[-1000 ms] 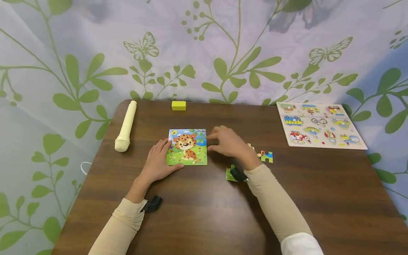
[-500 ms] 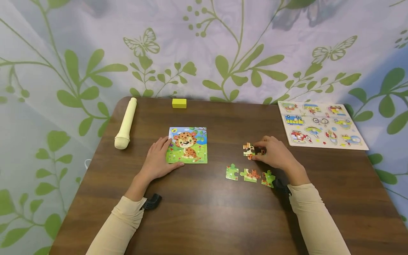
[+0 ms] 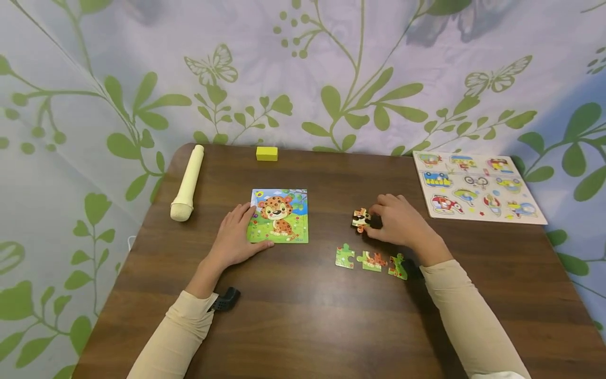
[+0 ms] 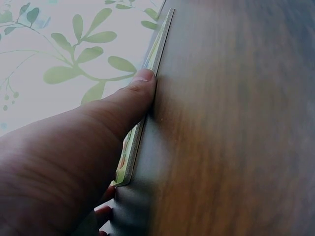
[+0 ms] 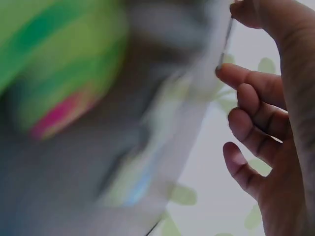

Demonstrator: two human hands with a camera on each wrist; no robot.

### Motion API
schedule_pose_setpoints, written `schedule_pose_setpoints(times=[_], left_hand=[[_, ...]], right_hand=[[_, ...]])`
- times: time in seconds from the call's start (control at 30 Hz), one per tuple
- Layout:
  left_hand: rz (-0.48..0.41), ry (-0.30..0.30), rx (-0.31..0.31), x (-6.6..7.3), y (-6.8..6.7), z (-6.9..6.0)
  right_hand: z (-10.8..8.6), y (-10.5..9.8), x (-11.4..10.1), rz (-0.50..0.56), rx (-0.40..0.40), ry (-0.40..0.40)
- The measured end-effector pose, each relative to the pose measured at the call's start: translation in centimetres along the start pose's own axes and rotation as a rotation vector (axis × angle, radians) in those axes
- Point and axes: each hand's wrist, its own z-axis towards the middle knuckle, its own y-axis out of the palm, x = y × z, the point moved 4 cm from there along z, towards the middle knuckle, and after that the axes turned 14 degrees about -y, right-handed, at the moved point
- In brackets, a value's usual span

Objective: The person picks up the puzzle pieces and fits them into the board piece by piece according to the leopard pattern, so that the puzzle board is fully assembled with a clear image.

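A square leopard-picture puzzle board (image 3: 278, 217) lies flat at the middle left of the table. My left hand (image 3: 232, 234) rests against its left and near edges, the thumb (image 4: 140, 86) along the near edge. To the right, my right hand (image 3: 402, 223) pinches a puzzle piece with the leopard's face (image 3: 361, 218) between thumb and forefinger; the right wrist view shows this piece's thin edge (image 5: 226, 43). Nearer me lie a green piece (image 3: 345, 256), a piece with spotted legs (image 3: 371, 261) and another green piece (image 3: 397, 267), all apart. Whatever lies under the right palm is hidden.
A cream microphone-shaped object (image 3: 187, 184) lies at the table's left side. A yellow block (image 3: 267, 153) stands near the back edge. At the back right is a pale vehicle puzzle board (image 3: 478, 187). A patterned cloth (image 3: 303, 73) hangs behind the brown table (image 3: 293, 316).
From beside the leopard board, my right hand moved right to the loose pieces and took hold of the face piece, then shifted slightly left with it. My left hand stayed put.
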Motion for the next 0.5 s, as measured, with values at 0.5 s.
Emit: schedule_pose_setpoints(times=[0.5], left_hand=[[-0.003, 0.008, 0.004, 0.1, 0.2, 0.0]], right_hand=[[13.5, 0.9, -9.0, 0.004, -0.017, -0.194]])
